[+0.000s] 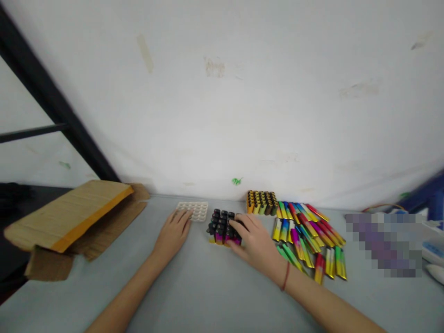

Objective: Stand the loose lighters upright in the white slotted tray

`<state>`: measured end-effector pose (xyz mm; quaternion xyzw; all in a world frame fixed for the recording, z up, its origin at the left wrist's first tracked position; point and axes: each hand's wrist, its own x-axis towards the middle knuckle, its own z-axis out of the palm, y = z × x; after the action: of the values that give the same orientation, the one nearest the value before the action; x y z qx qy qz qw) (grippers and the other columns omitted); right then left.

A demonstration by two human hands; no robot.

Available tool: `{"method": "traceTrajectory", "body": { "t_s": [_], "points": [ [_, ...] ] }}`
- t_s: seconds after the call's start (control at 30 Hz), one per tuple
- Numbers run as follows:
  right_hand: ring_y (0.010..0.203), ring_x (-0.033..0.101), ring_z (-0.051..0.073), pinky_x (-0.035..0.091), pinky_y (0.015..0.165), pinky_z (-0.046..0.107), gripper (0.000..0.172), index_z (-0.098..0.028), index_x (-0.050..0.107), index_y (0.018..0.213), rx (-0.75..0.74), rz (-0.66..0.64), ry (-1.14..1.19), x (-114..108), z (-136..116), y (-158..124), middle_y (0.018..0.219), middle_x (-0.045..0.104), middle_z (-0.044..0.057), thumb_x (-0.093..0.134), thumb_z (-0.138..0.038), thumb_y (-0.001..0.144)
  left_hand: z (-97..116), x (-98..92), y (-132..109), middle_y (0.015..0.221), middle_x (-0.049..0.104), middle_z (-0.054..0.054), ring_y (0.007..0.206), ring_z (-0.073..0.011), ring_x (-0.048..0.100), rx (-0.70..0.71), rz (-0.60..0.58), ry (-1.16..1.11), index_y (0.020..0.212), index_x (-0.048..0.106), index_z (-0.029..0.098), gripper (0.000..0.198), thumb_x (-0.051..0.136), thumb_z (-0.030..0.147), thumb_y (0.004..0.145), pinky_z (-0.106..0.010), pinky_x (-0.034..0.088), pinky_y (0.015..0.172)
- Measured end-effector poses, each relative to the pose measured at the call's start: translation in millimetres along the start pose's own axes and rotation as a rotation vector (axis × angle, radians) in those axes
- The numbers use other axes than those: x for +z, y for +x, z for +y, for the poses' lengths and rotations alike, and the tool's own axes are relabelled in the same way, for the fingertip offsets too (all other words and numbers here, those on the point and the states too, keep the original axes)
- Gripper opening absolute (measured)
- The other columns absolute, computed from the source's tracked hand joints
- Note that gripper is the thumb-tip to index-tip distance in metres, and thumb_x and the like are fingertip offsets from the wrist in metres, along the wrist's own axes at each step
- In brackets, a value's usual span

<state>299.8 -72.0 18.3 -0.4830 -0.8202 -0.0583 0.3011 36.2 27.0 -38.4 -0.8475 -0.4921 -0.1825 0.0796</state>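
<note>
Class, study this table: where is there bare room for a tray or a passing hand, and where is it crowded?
Bare: the table's front, this side of the left hand and right hand, and the strip between cardboard and left hand. Crowded: the back row of white tray, lighter block and orange pack, and the loose lighters by the right hand.

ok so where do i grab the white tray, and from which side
Likely its near left edge, coming from the left front. The tray lies flat and thin on the table, so pinch the rim, with a fingertip in its holes. The lighter block stands close on its right, the wall behind; the left hand rests at that corner.
</note>
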Motion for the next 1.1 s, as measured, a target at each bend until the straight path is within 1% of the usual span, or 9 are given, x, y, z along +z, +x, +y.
{"method": "traceTrajectory", "body": {
  "t_s": [0.3,0.47,0.57,0.67,0.73,0.83,0.9,1.0,1.1],
  "points": [
    [0.107,0.058,0.030,0.053,0.090,0.048,0.046,-0.019,0.054,0.126,0.020,0.081,-0.077,-32,-14,-73,0.115,0.061,0.014,0.061,-0.024,0.081,55,29.1,67,0.130,0.056,-0.008,0.117,-0.0220,0.051,0.239,-0.034,-0.165,0.118,0.063,0.019,0.032,0.042,0.014,0.094,-0.040,0.040,0.104],
    [0.118,0.051,0.030,0.049,0.095,0.051,0.052,-0.024,0.051,0.131,0.081,0.070,-0.038,-41,-8,-88,0.122,0.059,0.012,0.064,-0.024,0.080,69,34.0,77,0.124,0.057,-0.008,0.114,-0.0227,0.052,0.275,-0.039,-0.194,0.118,0.064,0.022,0.031,0.046,0.014,0.094,-0.040,0.041,0.102],
    [0.130,0.040,0.033,0.044,0.100,0.053,0.057,-0.027,0.050,0.132,0.123,0.053,0.015,-40,2,-94,0.137,0.046,0.012,0.066,-0.029,0.077,73,31.6,78,0.123,0.057,-0.009,0.114,-0.0241,0.051,0.269,-0.039,-0.222,0.116,0.066,0.020,0.031,0.046,0.015,0.093,-0.041,0.041,0.103],
    [0.133,0.037,0.032,0.043,0.103,0.050,0.070,-0.023,0.038,0.141,0.211,0.013,0.124,-37,13,-100,0.145,0.036,0.016,0.066,-0.033,0.077,79,17.2,73,0.127,0.055,-0.010,0.121,-0.0265,0.047,0.233,0.021,-0.336,0.117,0.066,0.019,0.031,0.044,0.021,0.094,-0.045,0.035,0.107],
    [0.132,0.040,0.030,0.042,0.105,0.047,0.076,-0.020,0.032,0.143,0.270,-0.046,0.216,-35,19,-103,0.144,0.037,0.017,0.067,-0.035,0.077,84,0.5,64,0.124,0.058,-0.010,0.118,-0.0248,0.050,0.204,0.021,-0.509,0.118,0.064,0.018,0.034,0.039,0.026,0.096,-0.043,0.036,0.106],
    [0.131,0.042,0.028,0.038,0.108,0.045,0.080,-0.019,0.031,0.143,0.324,-0.138,0.330,-34,22,-105,0.141,0.043,0.015,0.069,-0.035,0.074,91,-26.9,46,0.112,0.066,-0.009,0.104,-0.0213,0.061,0.190,-0.201,-0.823,0.114,0.065,0.017,0.035,0.039,0.033,0.097,-0.035,0.045,0.097],
    [0.130,0.043,0.028,0.038,0.108,0.045,0.079,-0.020,0.033,0.143,0.354,-0.160,0.375,-34,22,-106,0.141,0.044,0.014,0.069,-0.034,0.074,93,-41.2,35,0.108,0.067,-0.009,0.097,-0.0201,0.063,0.132,-0.257,-0.950,0.114,0.064,0.016,0.034,0.043,0.036,0.096,-0.031,0.050,0.088],
    [0.130,0.044,0.027,0.038,0.108,0.044,0.076,-0.020,0.032,0.143,0.387,-0.147,0.403,-34,21,-105,0.141,0.045,0.013,0.067,-0.033,0.076,93,-55.0,23,0.104,0.066,-0.008,0.091,-0.0185,0.064,0.110,-0.257,-1.003,0.111,0.065,0.017,0.030,0.046,0.034,0.095,-0.028,0.052,0.081],
    [0.129,0.045,0.027,0.039,0.108,0.043,0.075,-0.021,0.031,0.143,0.388,-0.147,0.410,-33,21,-105,0.141,0.045,0.013,0.065,-0.033,0.077,90,-65.4,20,0.102,0.065,-0.006,0.090,-0.0173,0.062,0.201,-0.249,-0.928,0.105,0.066,0.019,0.023,0.047,0.028,0.096,-0.026,0.050,0.079]
  ]
}}
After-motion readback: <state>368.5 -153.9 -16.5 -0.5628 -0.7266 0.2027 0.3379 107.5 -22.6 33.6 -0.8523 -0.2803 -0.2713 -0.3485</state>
